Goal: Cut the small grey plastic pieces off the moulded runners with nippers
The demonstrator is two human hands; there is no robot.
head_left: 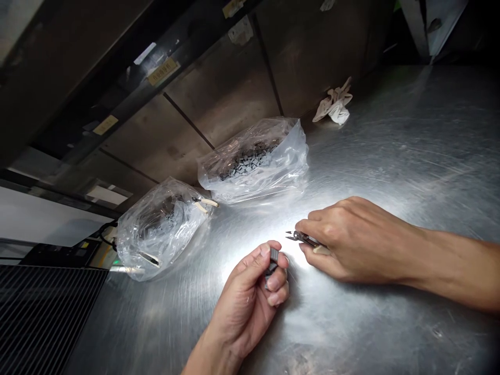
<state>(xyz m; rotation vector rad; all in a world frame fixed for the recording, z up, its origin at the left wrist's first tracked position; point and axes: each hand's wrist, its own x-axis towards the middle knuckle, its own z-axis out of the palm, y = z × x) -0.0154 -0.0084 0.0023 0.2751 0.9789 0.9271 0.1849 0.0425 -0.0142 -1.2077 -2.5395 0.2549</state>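
Note:
My left hand (255, 297) is closed round small grey ribbed pieces (274, 254), one of them pinched near the fingertips and others partly hidden by the curled fingers. To its right, my right hand (347, 242) grips a pair of small cutting pliers (302, 238). The pliers' jaws are apart and point left, a little above and to the right of the left fingertips, touching nothing. A clear plastic bag (277, 179) holding many small grey pieces (250, 159) lies beyond my hands.
Another clear bag (172, 255) with grey pieces lies left, with pale-handled pliers (206, 203) at its edge and a small tool (149, 258) on its near side. A crumpled cloth (335, 104) rests far back on the metal table (410, 156). Dark ribbed grille (42, 312) at lower left.

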